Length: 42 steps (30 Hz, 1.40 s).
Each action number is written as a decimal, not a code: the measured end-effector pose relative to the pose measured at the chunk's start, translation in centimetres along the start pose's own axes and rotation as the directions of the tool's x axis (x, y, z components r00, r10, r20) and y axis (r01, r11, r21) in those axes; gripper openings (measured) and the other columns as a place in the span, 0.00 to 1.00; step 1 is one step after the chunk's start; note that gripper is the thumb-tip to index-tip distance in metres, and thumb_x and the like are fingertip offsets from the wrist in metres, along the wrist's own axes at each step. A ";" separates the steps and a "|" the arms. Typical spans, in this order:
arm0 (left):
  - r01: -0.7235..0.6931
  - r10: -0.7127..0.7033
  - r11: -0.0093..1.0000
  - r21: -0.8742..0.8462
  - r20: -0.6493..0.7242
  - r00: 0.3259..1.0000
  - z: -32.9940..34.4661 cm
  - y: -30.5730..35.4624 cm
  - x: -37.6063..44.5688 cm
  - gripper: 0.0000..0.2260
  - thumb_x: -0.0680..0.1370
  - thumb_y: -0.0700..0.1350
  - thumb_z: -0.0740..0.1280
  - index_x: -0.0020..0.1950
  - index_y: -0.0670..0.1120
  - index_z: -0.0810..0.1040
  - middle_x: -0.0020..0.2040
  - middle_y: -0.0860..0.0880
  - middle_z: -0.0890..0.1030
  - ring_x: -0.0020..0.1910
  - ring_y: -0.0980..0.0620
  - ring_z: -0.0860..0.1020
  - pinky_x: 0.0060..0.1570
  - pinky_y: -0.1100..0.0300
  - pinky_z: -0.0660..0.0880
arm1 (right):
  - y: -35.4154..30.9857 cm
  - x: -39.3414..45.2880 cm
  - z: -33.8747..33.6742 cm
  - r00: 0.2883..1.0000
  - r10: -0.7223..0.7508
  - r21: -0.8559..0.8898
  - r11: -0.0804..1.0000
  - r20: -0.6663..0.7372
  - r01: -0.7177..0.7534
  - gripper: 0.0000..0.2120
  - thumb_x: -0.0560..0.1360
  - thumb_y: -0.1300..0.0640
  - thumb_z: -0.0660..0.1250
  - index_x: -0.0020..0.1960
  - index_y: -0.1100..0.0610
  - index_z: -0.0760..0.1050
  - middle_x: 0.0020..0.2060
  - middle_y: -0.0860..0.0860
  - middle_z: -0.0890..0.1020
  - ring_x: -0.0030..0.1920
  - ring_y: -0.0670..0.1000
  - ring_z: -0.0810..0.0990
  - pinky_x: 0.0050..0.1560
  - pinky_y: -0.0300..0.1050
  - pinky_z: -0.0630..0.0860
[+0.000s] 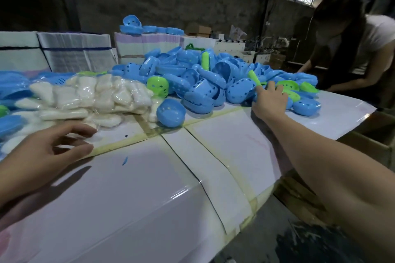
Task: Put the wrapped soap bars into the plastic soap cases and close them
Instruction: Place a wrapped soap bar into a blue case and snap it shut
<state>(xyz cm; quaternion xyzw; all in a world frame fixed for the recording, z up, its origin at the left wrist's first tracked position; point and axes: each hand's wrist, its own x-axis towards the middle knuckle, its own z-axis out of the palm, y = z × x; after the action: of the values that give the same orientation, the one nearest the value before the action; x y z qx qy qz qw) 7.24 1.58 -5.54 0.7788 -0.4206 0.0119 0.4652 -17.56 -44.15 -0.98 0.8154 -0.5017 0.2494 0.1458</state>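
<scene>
We're at the pick-up step, we judge: no case filled yet. Our right hand reaches into the heap of blue and green perforated plastic soap cases mid-counter; its fingertips are buried among the cases, so can't tell if the grip holds one. Our left hand hovers, grip loose & holding nothing, just beside the clear-wrapped white soap bars at left on the white taped counter. Next: lift 1 case, 1 bar. Counts: cases dozens, mostly blue, approx. 6 green; bars approx. 20+, too piled to count exactly.

The right hand reaches into the heap of blue soap cases; the left hand hovers, fingers relaxed, just before the wrapped soap bars.
</scene>
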 end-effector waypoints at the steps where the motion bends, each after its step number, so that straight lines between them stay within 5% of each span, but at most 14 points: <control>1: -0.005 0.005 1.000 0.018 0.005 1.000 0.0 0.1 0.1 0.22 0.71 0.54 0.74 0.65 0.54 0.79 0.53 0.57 0.85 0.46 0.55 0.85 0.51 0.44 0.83 | -0.6 0.0 -0.3 0.999 -0.032 0.046 0.998 -0.023 0.033 0.17 0.76 0.55 0.65 0.65 0.54 0.74 0.60 0.59 0.71 0.60 0.63 0.68 0.55 0.55 0.68; 5: -0.028 0.026 0.997 0.076 0.026 0.999 0.1 1.2 0.2 0.17 0.71 0.53 0.73 0.59 0.58 0.81 0.50 0.60 0.84 0.45 0.59 0.84 0.45 0.65 0.81 | -5.4 -1.2 -2.7 0.981 -0.152 0.326 0.928 -0.119 0.183 0.16 0.77 0.51 0.64 0.63 0.52 0.75 0.56 0.55 0.75 0.58 0.59 0.71 0.54 0.52 0.69; 8: -0.048 0.046 0.993 0.106 0.024 0.999 -0.2 1.8 0.2 0.15 0.74 0.42 0.75 0.54 0.61 0.82 0.48 0.62 0.84 0.43 0.63 0.82 0.43 0.74 0.76 | -10.8 -3.2 -5.1 0.951 -0.258 0.519 0.796 -0.172 0.310 0.13 0.77 0.52 0.65 0.60 0.51 0.76 0.51 0.51 0.74 0.57 0.55 0.71 0.47 0.47 0.68; 14: -0.029 0.032 0.990 0.135 -0.017 0.999 -0.9 3.7 -0.1 0.14 0.76 0.34 0.71 0.45 0.55 0.82 0.44 0.56 0.85 0.43 0.59 0.81 0.45 0.69 0.74 | -22.1 -8.6 -9.4 0.855 -0.467 0.739 0.491 -0.224 0.462 0.11 0.74 0.53 0.67 0.55 0.50 0.79 0.43 0.47 0.76 0.49 0.51 0.75 0.46 0.48 0.71; 20: 0.150 -0.102 0.960 0.236 -0.202 0.974 -2.4 3.7 0.2 0.13 0.76 0.37 0.67 0.40 0.57 0.80 0.40 0.58 0.83 0.42 0.58 0.81 0.40 0.71 0.69 | -31.5 -13.1 -12.0 0.726 -0.678 0.878 0.272 -0.117 0.395 0.08 0.72 0.52 0.67 0.50 0.47 0.80 0.34 0.42 0.75 0.41 0.47 0.77 0.45 0.47 0.76; 23: 0.218 -0.154 0.944 0.249 -0.252 0.955 -3.0 3.2 0.2 0.13 0.74 0.39 0.67 0.39 0.58 0.79 0.39 0.57 0.83 0.40 0.58 0.81 0.38 0.72 0.69 | -33.8 -15.3 -10.8 0.767 -0.608 0.857 0.267 -0.205 0.441 0.09 0.72 0.53 0.65 0.51 0.48 0.80 0.40 0.45 0.75 0.47 0.50 0.77 0.45 0.47 0.73; 26: 0.232 -0.140 0.925 0.300 -0.297 0.945 -3.2 2.9 0.4 0.11 0.74 0.41 0.67 0.37 0.58 0.78 0.37 0.59 0.82 0.41 0.57 0.80 0.41 0.61 0.72 | -34.2 -16.3 -9.0 0.704 -0.674 0.811 0.273 -0.221 0.516 0.10 0.73 0.55 0.65 0.54 0.49 0.80 0.43 0.45 0.72 0.52 0.52 0.74 0.46 0.47 0.69; 32: 0.367 -0.163 0.827 0.426 -0.442 0.882 -6.0 1.9 0.7 0.09 0.75 0.46 0.68 0.55 0.53 0.79 0.50 0.51 0.81 0.55 0.44 0.77 0.53 0.48 0.76 | -33.0 -15.5 -8.8 0.741 -0.656 0.936 0.151 -0.144 0.316 0.10 0.70 0.59 0.65 0.44 0.46 0.81 0.28 0.44 0.72 0.34 0.43 0.72 0.36 0.38 0.66; 38: 0.559 -0.460 0.544 0.626 -0.334 0.823 -8.5 1.1 -0.1 0.30 0.73 0.60 0.70 0.70 0.54 0.63 0.67 0.45 0.70 0.65 0.39 0.72 0.49 0.48 0.67 | -32.6 -15.8 -9.0 0.688 -0.723 0.954 0.155 -0.067 0.256 0.09 0.70 0.59 0.66 0.41 0.45 0.79 0.26 0.45 0.72 0.30 0.42 0.71 0.30 0.32 0.65; 42: 0.525 -0.522 0.487 0.698 -0.249 0.816 -8.4 1.2 -0.3 0.24 0.74 0.54 0.69 0.68 0.55 0.66 0.62 0.46 0.70 0.65 0.40 0.70 0.52 0.50 0.68 | -32.4 -15.8 -9.1 0.639 -0.768 0.942 0.174 -0.052 0.286 0.09 0.71 0.60 0.66 0.42 0.47 0.80 0.29 0.48 0.73 0.28 0.42 0.70 0.29 0.30 0.66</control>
<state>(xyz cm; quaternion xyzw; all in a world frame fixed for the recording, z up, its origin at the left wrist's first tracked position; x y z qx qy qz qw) 9.37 7.68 -0.06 0.9878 -0.1206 0.0410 0.0895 3.11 -13.22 -1.76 0.9114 0.0259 0.2128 -0.3514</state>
